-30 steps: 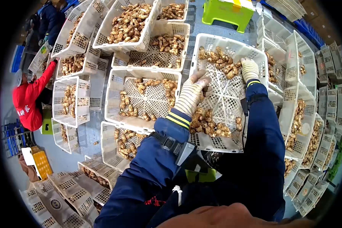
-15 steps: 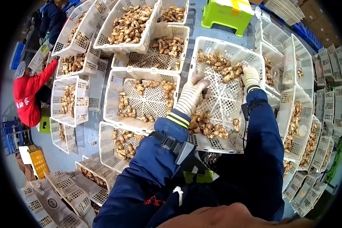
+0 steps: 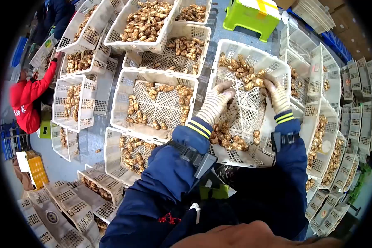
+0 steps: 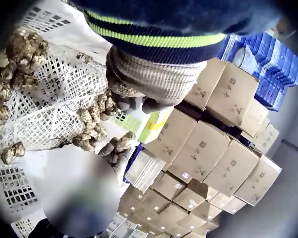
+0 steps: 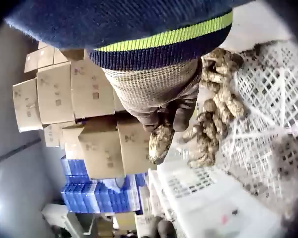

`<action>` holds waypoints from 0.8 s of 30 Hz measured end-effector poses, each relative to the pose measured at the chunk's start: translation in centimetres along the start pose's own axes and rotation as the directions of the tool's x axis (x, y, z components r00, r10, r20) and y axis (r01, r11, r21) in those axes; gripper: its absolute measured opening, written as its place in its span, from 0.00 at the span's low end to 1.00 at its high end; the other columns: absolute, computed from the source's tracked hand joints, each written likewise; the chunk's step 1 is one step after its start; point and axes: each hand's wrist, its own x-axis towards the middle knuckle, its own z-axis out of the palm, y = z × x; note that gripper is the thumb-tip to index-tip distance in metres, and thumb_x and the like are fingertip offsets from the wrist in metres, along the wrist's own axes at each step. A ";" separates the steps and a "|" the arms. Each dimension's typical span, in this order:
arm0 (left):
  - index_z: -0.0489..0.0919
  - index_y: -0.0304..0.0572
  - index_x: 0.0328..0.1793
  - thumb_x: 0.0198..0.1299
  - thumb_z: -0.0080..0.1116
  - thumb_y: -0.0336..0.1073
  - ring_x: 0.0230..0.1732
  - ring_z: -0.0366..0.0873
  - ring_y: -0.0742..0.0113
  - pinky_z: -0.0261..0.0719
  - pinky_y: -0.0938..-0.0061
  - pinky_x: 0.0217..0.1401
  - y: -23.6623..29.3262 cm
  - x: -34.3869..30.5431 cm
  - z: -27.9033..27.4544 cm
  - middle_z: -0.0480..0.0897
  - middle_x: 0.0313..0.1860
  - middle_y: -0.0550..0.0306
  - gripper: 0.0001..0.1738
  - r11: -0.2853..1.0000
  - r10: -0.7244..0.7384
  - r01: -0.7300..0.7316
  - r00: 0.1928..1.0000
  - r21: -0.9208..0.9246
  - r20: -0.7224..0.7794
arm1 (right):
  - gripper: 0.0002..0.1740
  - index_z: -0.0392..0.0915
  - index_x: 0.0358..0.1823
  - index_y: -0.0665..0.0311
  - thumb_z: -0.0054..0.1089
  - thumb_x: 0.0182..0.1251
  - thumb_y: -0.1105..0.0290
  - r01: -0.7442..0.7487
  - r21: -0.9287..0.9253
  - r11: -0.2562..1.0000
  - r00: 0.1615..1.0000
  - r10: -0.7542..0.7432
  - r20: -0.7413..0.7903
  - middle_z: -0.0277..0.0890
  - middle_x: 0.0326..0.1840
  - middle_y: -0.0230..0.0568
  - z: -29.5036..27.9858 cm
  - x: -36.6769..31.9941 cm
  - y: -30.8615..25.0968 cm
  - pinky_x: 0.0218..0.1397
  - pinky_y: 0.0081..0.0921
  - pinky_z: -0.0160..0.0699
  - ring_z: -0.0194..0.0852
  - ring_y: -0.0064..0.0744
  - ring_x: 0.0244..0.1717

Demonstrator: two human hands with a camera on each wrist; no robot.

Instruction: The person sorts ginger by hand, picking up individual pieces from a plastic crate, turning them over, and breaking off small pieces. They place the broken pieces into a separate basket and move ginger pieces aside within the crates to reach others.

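Note:
Both hands wear striped knit gloves with dark fingertips, over a white perforated crate (image 3: 273, 66) of brown-and-cream mushrooms. My right hand (image 3: 277, 94) pinches one mushroom (image 5: 160, 144) by its end between thumb and fingers, beside the mushrooms (image 3: 240, 68) along the far side. In the left wrist view that pinched mushroom (image 4: 124, 142) shows at the right fingertips. My left hand (image 3: 214, 102) hovers above the crate's left side, fingers loosely bent, a gap between thumb and fingers in the head view. Another group of mushrooms (image 3: 231, 138) lies at the near side.
To the left stands a similar crate (image 3: 155, 134) with mushrooms around its edges; a fuller crate (image 3: 107, 41) is stacked behind it. More crates (image 3: 318, 159) line the right. A green stool (image 3: 252, 18) stands beyond. A person in a red jacket (image 3: 25, 101) works at far left.
My right hand has drawn back from the crate's far right corner and now pinches a mushroom in view. My left hand stays over the same part of the crate. The view has shifted slightly.

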 end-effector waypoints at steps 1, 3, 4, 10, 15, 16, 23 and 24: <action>0.66 0.32 0.70 0.62 0.66 0.39 0.38 0.77 0.72 0.78 0.77 0.39 0.1 -0.1 0.1 0.79 0.44 0.55 0.35 1.000 -0.008 0.008 1.000 0.023 0.020 | 0.25 0.71 0.63 0.68 0.63 0.68 0.65 0.035 -0.010 0.999 0.999 -0.035 0.018 0.76 0.58 0.45 0.9 -0.7 -0.3 0.56 0.25 0.80 0.77 0.32 0.54; 0.65 0.31 0.72 0.61 0.67 0.41 0.40 0.77 0.72 0.78 0.79 0.41 0.6 -0.8 0.7 0.79 0.46 0.55 0.37 0.999 -0.015 0.014 0.999 0.035 0.032 | 0.28 0.70 0.64 0.69 0.64 0.68 0.62 0.113 -0.064 0.992 0.992 -0.109 0.058 0.76 0.59 0.47 3.0 -2.3 -1.1 0.61 0.27 0.78 0.76 0.33 0.58; 0.64 0.31 0.72 0.60 0.67 0.42 0.42 0.77 0.72 0.77 0.79 0.42 0.9 -1.2 1.2 0.79 0.48 0.54 0.38 1.000 -0.011 0.011 1.000 0.023 0.023 | 0.31 0.67 0.67 0.68 0.64 0.68 0.61 0.199 -0.072 0.977 0.974 -0.189 0.123 0.74 0.61 0.48 3.5 -2.5 -0.9 0.65 0.29 0.74 0.73 0.35 0.61; 0.67 0.35 0.70 0.61 0.66 0.47 0.48 0.77 0.72 0.78 0.78 0.47 1.5 -1.4 0.7 0.80 0.54 0.53 0.36 0.990 -0.117 0.124 0.988 -0.067 0.103 | 0.36 0.62 0.72 0.65 0.66 0.65 0.66 0.359 -0.164 0.919 0.881 -0.275 0.385 0.67 0.69 0.44 6.5 -4.5 -1.8 0.67 0.27 0.70 0.68 0.31 0.66; 0.74 0.38 0.63 0.62 0.64 0.49 0.44 0.79 0.73 0.80 0.77 0.42 1.5 -1.4 0.8 0.81 0.47 0.59 0.30 0.982 -0.147 0.158 0.984 -0.106 0.104 | 0.36 0.65 0.70 0.68 0.69 0.63 0.66 0.261 -0.129 0.957 0.908 -0.198 0.369 0.67 0.70 0.43 6.6 -5.0 -2.8 0.69 0.28 0.67 0.65 0.31 0.68; 0.74 0.38 0.63 0.62 0.65 0.50 0.43 0.79 0.73 0.79 0.77 0.42 1.4 -1.4 0.7 0.81 0.47 0.59 0.30 0.980 -0.156 0.168 0.982 -0.112 0.106 | 0.36 0.65 0.70 0.68 0.69 0.63 0.66 0.256 -0.141 0.956 0.910 -0.190 0.369 0.67 0.70 0.43 6.6 -5.0 -2.8 0.69 0.28 0.67 0.65 0.31 0.68; 0.72 0.36 0.65 0.62 0.65 0.51 0.44 0.79 0.70 0.78 0.74 0.43 1.5 -1.5 0.9 0.80 0.50 0.58 0.33 0.983 -0.157 0.164 0.984 -0.080 0.089 | 0.34 0.65 0.70 0.67 0.67 0.64 0.70 0.272 -0.121 0.955 0.901 -0.208 0.382 0.68 0.69 0.42 6.1 -4.7 -2.1 0.67 0.26 0.69 0.66 0.29 0.67; 0.71 0.37 0.66 0.62 0.65 0.50 0.45 0.79 0.70 0.78 0.73 0.45 1.4 -1.5 1.0 0.80 0.50 0.58 0.33 0.984 -0.147 0.156 0.984 -0.081 0.105 | 0.33 0.65 0.70 0.66 0.67 0.64 0.71 0.276 -0.137 0.951 0.904 -0.209 0.372 0.68 0.68 0.40 6.0 -4.8 -2.3 0.64 0.24 0.71 0.67 0.27 0.65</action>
